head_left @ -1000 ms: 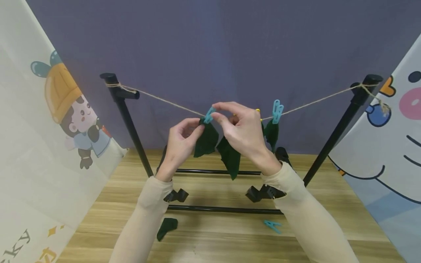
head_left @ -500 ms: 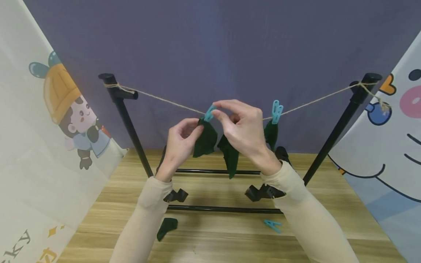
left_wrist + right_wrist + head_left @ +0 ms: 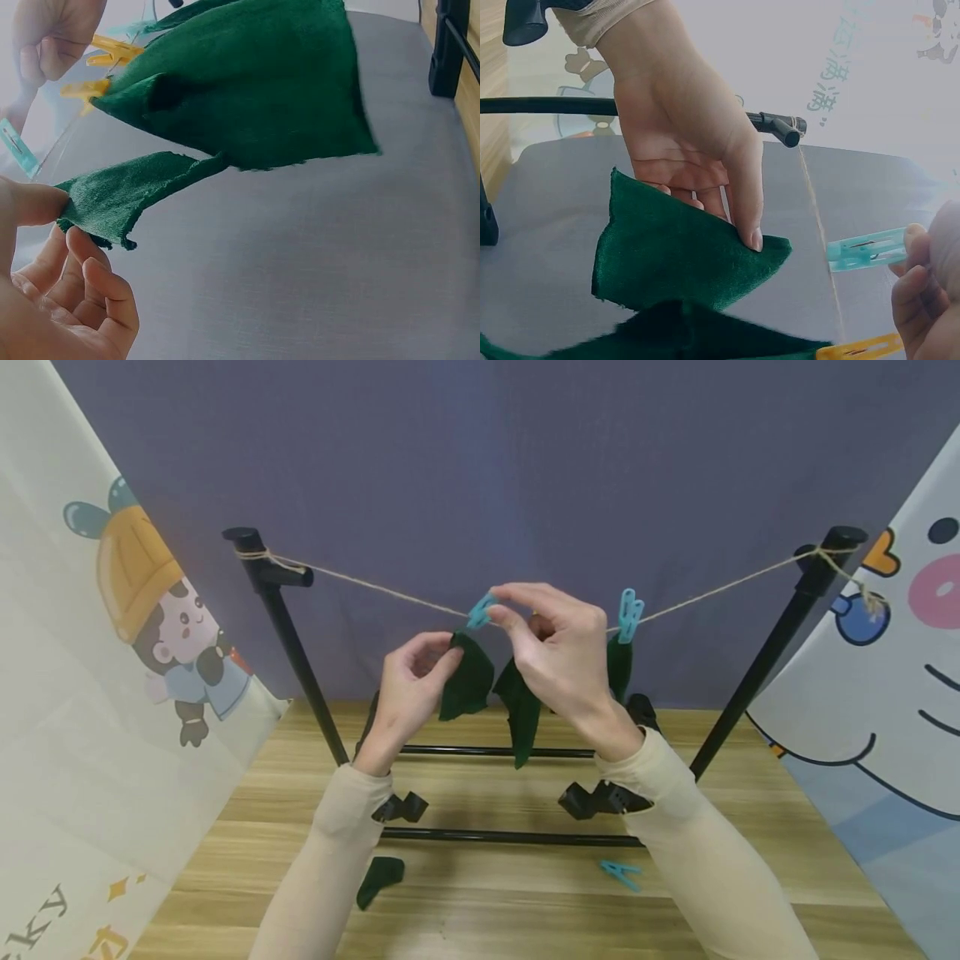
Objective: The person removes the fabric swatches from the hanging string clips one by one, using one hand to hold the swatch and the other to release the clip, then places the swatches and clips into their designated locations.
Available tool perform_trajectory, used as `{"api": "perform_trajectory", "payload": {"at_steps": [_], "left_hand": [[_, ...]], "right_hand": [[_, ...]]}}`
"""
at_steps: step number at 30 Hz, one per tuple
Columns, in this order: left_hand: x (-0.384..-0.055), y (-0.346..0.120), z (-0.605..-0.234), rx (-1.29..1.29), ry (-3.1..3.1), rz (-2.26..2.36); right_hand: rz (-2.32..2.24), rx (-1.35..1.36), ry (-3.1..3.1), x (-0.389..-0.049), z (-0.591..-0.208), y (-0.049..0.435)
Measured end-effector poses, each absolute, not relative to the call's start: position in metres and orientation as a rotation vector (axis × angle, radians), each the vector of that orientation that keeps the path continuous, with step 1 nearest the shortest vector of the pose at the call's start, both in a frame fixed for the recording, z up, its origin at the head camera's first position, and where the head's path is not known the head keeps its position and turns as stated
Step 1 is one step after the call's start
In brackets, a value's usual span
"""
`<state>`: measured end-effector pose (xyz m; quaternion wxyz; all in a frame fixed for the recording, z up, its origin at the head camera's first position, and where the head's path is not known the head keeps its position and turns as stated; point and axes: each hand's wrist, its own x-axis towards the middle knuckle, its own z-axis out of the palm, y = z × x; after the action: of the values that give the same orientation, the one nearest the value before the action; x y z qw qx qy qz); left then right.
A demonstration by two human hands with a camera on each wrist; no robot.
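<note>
My left hand (image 3: 416,681) pinches the top corner of a small dark green cloth piece (image 3: 467,681) between thumb and fingers, just below the string line (image 3: 390,593). In the right wrist view that cloth (image 3: 682,247) spreads below the thumb. My right hand (image 3: 562,652) pinches a light blue clothespin (image 3: 480,610) at the string, and this clothespin (image 3: 866,249) stands apart from the held cloth. Beside it another green cloth (image 3: 247,90) hangs from yellow clothespins (image 3: 112,52), partly hidden by my right hand in the head view.
Blue clothespins (image 3: 630,614) clip a further green cloth (image 3: 619,668) farther right. The string is tied between black posts (image 3: 292,643) of a rack. On the wooden table (image 3: 480,910) lie a green cloth piece (image 3: 381,878) and a blue clothespin (image 3: 620,874).
My right hand has lifted slightly with the clothespin, which has come away from the green cloth's top corner and tilted more. My left hand stays almost where it was, still holding the cloth.
</note>
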<state>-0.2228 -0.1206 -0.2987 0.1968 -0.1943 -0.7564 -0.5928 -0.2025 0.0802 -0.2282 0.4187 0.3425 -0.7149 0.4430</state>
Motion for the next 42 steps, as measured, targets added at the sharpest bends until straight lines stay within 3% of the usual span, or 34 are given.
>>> {"api": "perform_trajectory", "payload": {"at_steps": [42], "left_hand": [[-0.222,-0.133,-0.307,-0.458,-2.132,-1.662]], "right_hand": [[1.409,0.859,-1.884,-0.199,-0.249,0.088]]}}
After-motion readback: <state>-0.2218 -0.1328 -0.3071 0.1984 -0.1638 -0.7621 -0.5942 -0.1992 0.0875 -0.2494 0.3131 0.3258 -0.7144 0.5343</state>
